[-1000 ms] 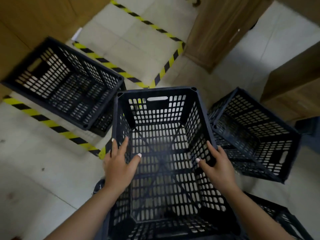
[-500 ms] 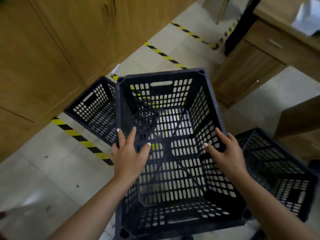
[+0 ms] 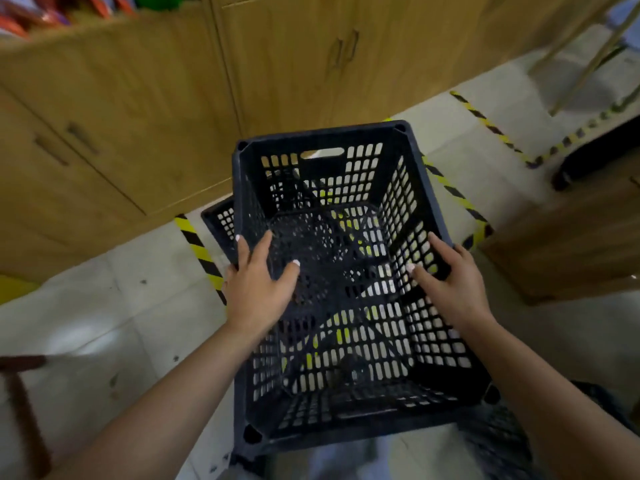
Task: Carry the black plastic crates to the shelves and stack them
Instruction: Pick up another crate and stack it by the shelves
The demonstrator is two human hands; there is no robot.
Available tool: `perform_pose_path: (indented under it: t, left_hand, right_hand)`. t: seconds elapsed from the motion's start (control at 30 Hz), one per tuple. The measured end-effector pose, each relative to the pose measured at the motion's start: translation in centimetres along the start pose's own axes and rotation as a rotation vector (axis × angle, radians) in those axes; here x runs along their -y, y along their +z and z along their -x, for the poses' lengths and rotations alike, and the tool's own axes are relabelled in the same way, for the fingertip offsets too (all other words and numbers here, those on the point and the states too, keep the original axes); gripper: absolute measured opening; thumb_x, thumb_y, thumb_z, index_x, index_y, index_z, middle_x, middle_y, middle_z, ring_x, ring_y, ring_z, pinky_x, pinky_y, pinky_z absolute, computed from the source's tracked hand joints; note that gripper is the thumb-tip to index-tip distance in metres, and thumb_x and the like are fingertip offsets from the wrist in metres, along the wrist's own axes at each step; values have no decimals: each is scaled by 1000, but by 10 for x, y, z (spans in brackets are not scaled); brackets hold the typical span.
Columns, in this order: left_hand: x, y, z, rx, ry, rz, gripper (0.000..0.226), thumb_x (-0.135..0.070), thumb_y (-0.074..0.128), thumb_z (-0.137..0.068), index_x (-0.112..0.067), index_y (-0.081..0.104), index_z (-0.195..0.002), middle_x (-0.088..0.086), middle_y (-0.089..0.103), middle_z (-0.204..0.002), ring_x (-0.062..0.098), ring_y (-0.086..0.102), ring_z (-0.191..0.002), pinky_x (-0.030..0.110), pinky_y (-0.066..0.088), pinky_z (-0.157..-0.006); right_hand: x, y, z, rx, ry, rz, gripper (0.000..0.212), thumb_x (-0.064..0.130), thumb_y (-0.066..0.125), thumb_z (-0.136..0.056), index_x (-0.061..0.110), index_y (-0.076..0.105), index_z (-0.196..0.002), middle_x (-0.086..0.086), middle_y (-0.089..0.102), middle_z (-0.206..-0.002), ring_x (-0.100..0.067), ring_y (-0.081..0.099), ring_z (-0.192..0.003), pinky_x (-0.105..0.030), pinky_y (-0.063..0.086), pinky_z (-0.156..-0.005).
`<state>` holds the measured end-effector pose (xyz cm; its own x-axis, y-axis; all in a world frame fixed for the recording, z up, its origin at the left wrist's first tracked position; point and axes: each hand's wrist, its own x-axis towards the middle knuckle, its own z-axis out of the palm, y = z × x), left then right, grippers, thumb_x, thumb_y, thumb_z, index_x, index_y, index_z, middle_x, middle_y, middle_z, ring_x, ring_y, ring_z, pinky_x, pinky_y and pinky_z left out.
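Pale floor tiles (image 3: pixel 114 306), marked with small dark spots, ran across the room, with yellow-and-black hazard tape (image 3: pixel 200 247) laid along them from about nine o'clock and again up toward two o'clock. Wooden cabinets (image 3: pixel 138 109) with slim handles closed off the far side from nine through twelve o'clock, and blurred coloured packets (image 3: pixel 52 10) sat above them at eleven o'clock. Another wooden unit (image 3: pixel 568 244) stood at three o'clock.

At the centre, the black plastic crate (image 3: pixel 325 161) was held off the floor, its open top facing the camera. The left hand (image 3: pixel 254 284) gripped the left wall, fingers outside and thumb hooked inside over the rim. The right hand (image 3: pixel 450 282) gripped the right wall the same way. Both hands were clamped on the crate walls.

A second crate (image 3: pixel 221 220) sat on the floor just behind the carried one at ten o'clock, partly hidden. Part of another crate (image 3: pixel 498 441), blurred, showed at five o'clock.

By my reading, the task was early: one crate was in transit, at least two waited on the floor, and no stack on any shelf was visible.
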<state>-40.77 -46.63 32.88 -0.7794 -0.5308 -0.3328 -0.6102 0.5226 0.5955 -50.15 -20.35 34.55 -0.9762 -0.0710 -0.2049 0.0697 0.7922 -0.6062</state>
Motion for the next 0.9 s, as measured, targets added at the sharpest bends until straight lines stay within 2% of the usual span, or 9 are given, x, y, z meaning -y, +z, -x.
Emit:
perform_pose_path:
  t: [0.17,0.27,0.37,0.47,0.6,0.8,0.9]
  left_hand:
    - [-3,13,-37,-62,-149,-153,70,-59,45,-88,-38,19,-149,5,7,-161,46,25,-136,53,26,-110]
    - [-7,20,-56,-140,-218,-161,69,-59,45,-87,-36,23,-148,6,8,-161,46,25,-134,54,25,-109]
    - [-12,24,-73,-255,-295,-113,74,-63,39,-78,-35,29,-146,6,11,-160,46,28,-132,55,24,-107]
    - [-13,27,-84,-348,-332,-78,75,-61,38,-76,-35,31,-146,6,11,-160,44,28,-131,53,20,-108]
    - [-10,32,-94,-340,-371,-71,76,-64,35,-77,-36,26,-147,7,8,-161,45,26,-133,53,19,-109]
    - [3,61,-90,-250,-375,-116,86,-71,29,-74,-30,24,-149,10,5,-160,45,26,-131,55,24,-108]
    - [7,66,-91,-268,-368,-134,90,-73,24,-71,-28,27,-149,11,8,-160,43,29,-127,54,25,-106]
  right_hand:
    - [4,22,-78,199,-112,23,75,55,64,-81,42,29,-146,-8,35,-150,-28,34,-138,-48,38,-107]
    - [18,30,-124,273,-227,71,81,46,66,-84,38,20,-150,-6,40,-147,-27,41,-132,-40,42,-101]
    - [36,41,-168,343,-356,118,86,44,66,-84,40,13,-151,-7,39,-149,-25,39,-136,-39,41,-102]
    - [51,54,-200,415,-430,157,81,45,66,-84,45,17,-149,-11,32,-154,-26,32,-141,-38,39,-104]
    - [62,68,-224,449,-518,254,75,47,66,-84,44,26,-147,-13,21,-159,-35,28,-141,-41,31,-109]
    - [42,78,-237,571,-549,464,79,53,61,-85,45,15,-149,-7,1,-162,-39,26,-138,-43,29,-110]
    - [32,81,-240,545,-573,476,78,52,60,-86,41,16,-150,-5,-1,-163,-38,27,-137,-44,31,-108]
